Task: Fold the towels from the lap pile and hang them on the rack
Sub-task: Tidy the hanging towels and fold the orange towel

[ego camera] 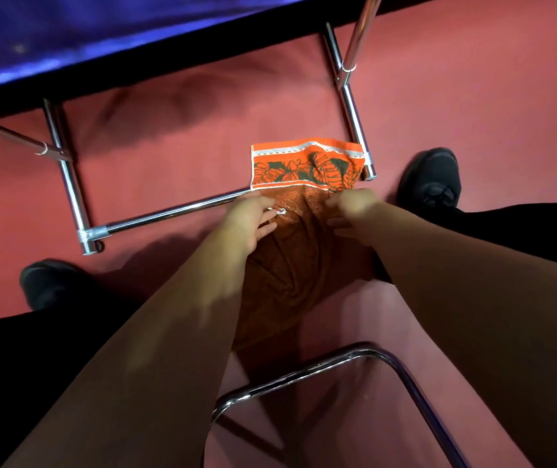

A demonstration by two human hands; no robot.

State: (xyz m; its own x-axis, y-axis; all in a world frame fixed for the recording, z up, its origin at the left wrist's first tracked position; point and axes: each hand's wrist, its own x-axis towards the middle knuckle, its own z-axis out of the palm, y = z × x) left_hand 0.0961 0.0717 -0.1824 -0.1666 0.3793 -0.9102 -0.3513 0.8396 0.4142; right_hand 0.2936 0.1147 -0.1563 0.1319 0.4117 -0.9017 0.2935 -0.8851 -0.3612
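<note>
towel: sides behind forearms | rack: upright cut by top edge | left hand, right hand: blurred

rack: glossy chromed metal | towel: matt printed cloth | floor: matt carpet

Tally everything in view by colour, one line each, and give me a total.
Orange: 1, the towel
Black: 2, the left shoe and the right shoe
Chrome: 2, the rack and the chair frame
Blue: 1, the table cover
Total: 6
</note>
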